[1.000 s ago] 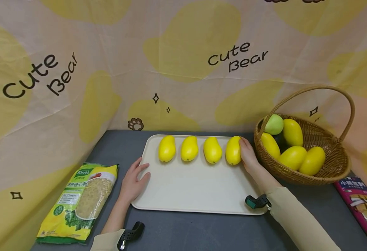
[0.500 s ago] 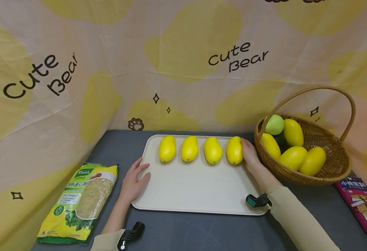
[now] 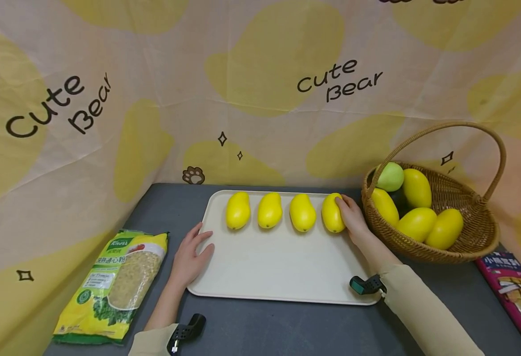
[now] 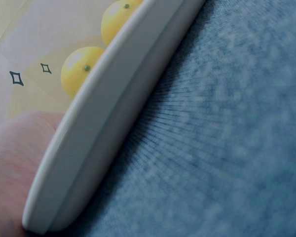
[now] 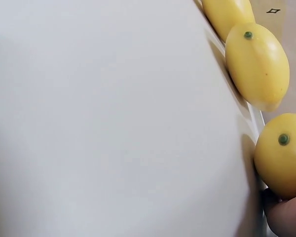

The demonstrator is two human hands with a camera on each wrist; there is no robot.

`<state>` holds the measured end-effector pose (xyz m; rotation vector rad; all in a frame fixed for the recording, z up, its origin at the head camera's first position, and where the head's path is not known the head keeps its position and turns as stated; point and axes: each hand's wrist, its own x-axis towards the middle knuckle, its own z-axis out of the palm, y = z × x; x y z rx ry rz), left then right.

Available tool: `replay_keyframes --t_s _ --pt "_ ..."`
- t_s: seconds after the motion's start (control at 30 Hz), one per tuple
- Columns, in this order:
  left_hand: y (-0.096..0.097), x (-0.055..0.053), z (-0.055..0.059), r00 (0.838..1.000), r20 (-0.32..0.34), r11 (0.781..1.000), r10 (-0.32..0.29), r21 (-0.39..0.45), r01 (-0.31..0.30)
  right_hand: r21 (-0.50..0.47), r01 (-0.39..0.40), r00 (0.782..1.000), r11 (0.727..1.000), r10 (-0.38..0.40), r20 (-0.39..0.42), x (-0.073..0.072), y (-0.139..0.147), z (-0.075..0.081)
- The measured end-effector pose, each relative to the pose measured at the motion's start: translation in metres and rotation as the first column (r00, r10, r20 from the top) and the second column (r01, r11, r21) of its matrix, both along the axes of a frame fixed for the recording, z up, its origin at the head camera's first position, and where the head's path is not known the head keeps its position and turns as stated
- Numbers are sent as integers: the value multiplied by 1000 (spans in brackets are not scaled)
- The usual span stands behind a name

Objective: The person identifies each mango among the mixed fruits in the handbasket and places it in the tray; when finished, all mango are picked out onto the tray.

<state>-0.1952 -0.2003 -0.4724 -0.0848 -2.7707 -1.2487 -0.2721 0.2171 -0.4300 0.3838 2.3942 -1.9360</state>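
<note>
Left hand [image 3: 191, 259] on the tray [image 3: 269, 269], grip apart; right hand [image 3: 354, 220], grip round its rightmost yellow mango [image 3: 332, 215]

One white rectangular tray [image 3: 282, 262] is bearing four yellow mango-shaped fruits [image 3: 237, 211]; one brown wicker basket [image 3: 483, 244] is holding four more, one round green fruit [image 3: 390, 177] and one partly hidden dark thing [image 3: 401, 201]. Two printed packets [image 3: 113, 289] [image 3: 516, 296] and two bare hands [image 3: 191, 257] [image 3: 353, 218] are showing.
</note>
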Motion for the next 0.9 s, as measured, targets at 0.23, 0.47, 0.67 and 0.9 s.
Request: replay_keyframes --t_s 0.23,0.47,0.67,0.9 --pt "1 1 2 1000 -15 1000 -3 16 3 19 -7 1000 1000 7 13 -1 1 3" --pt "1 1 3 1000 -9 1000 2 22 -2 64 -8 1000 998 8 10 0 1 4" --pt "1 1 3 1000 3 1000 -2 4 2 134 -13 1000 991 14 -1 2 -1 6" --pt "1 2 2 1000 -2 1000 1 3 -1 223 -25 999 975 29 -13 7 -1 9"
